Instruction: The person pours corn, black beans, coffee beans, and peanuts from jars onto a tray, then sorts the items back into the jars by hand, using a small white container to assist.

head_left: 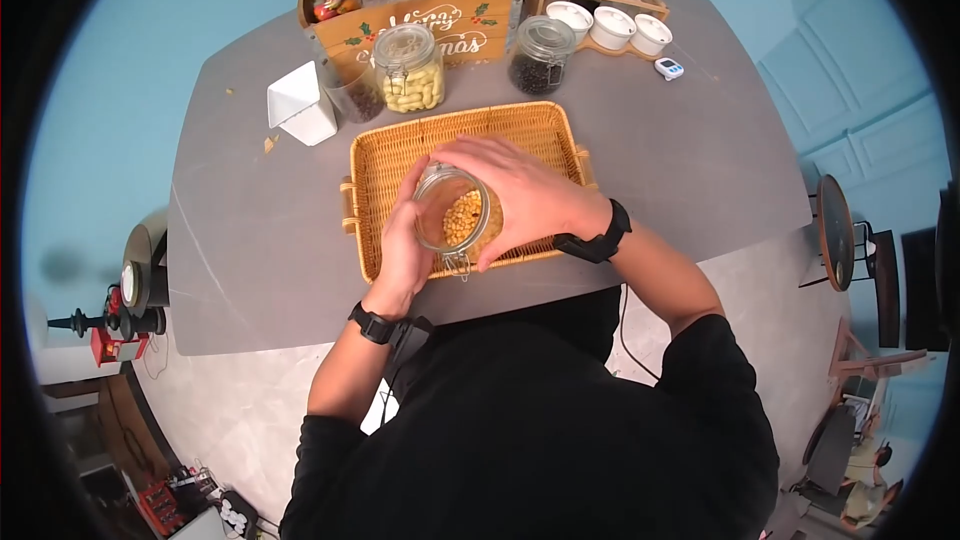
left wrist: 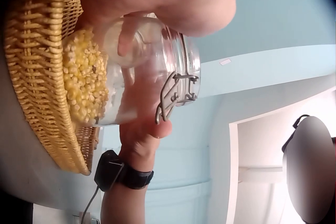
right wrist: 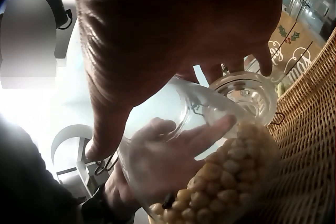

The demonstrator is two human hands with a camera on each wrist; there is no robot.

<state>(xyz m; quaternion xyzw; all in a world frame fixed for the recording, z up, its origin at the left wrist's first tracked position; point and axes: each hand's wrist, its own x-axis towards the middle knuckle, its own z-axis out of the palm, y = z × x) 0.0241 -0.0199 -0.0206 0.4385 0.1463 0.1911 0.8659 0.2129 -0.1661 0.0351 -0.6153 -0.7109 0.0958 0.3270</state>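
A clear glass jar [head_left: 458, 220] with yellow corn kernels [left wrist: 86, 77] at its bottom is held over the wicker tray [head_left: 385, 150], its mouth turned up toward the head camera. My left hand [head_left: 403, 243] curls round one side. On the other side my right hand [head_left: 530, 190] grips it, fingers over the far rim and thumb near the front. In the right wrist view the round glass lid [right wrist: 247, 95] hangs swung back beside the jar [right wrist: 157, 113]. The wire clasp [left wrist: 173, 95] is undone. A dark bit [right wrist: 169, 200] lies among the kernels. Whether the jar touches the tray, I cannot tell.
Behind the tray stand a white container [head_left: 303, 110], a jar of peanuts [head_left: 410, 75], a dark-filled jar [head_left: 540, 60] and a wooden box [head_left: 480, 35]. White cups [head_left: 612, 28] and a small timer [head_left: 669, 68] are at the back right.
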